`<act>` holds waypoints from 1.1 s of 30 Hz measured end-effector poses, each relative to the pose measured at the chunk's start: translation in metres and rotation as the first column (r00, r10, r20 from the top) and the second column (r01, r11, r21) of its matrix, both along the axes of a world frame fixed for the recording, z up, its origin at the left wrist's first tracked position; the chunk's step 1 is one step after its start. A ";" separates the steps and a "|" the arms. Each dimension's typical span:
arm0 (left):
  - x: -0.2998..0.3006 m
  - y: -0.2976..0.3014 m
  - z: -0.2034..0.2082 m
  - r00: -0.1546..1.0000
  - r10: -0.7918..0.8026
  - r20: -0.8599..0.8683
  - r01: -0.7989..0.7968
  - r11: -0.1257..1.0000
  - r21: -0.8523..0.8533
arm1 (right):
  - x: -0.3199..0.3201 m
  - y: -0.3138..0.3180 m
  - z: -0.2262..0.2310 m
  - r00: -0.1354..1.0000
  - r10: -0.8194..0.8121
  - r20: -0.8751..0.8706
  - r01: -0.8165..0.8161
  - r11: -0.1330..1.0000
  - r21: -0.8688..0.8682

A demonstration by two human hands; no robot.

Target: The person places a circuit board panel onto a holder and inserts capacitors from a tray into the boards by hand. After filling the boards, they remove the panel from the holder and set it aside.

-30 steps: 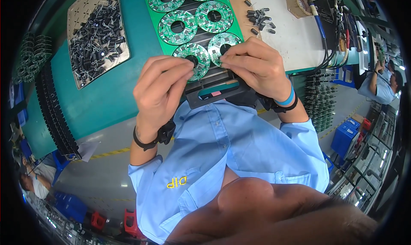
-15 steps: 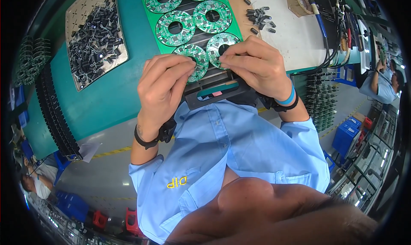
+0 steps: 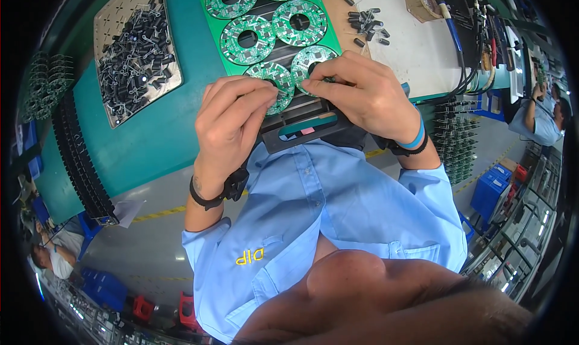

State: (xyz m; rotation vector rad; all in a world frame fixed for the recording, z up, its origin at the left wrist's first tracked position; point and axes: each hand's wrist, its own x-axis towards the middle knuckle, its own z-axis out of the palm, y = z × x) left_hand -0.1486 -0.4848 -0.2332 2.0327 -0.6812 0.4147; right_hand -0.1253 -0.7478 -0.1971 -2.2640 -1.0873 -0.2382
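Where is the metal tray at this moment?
In the head view, the metal tray lies at upper left on the green table, left of the round circuit boards.

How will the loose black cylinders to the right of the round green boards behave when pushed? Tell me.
The loose black cylinders would probably roll a little, being round-sided, though their thin wire legs may check that. Those slender legs look likely to bend. Each is probably light, being small beside the right hand.

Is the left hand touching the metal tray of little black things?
Apart: the head view shows teal tabletop between the left hand and the metal tray.
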 end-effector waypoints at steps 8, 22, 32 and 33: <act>0.001 0.001 0.001 1.000 -0.004 -0.014 0.004 1.000 0.003 | -0.002 -0.002 0.003 1.000 0.013 0.006 -0.012 0.995 -0.103; 0.003 -0.007 0.005 0.999 0.047 -0.024 -0.047 0.999 0.021 | -0.009 -0.011 -0.008 0.998 -0.025 -0.053 0.029 0.997 0.067; 0.002 -0.006 0.008 0.997 0.068 -0.040 -0.066 0.997 0.042 | -0.015 -0.051 -0.038 0.825 -0.565 -0.021 0.564 0.819 0.106; 0.003 -0.007 0.008 0.995 0.090 -0.048 -0.089 0.996 0.024 | -0.015 -0.050 -0.040 0.812 -0.583 -0.027 0.583 0.809 0.074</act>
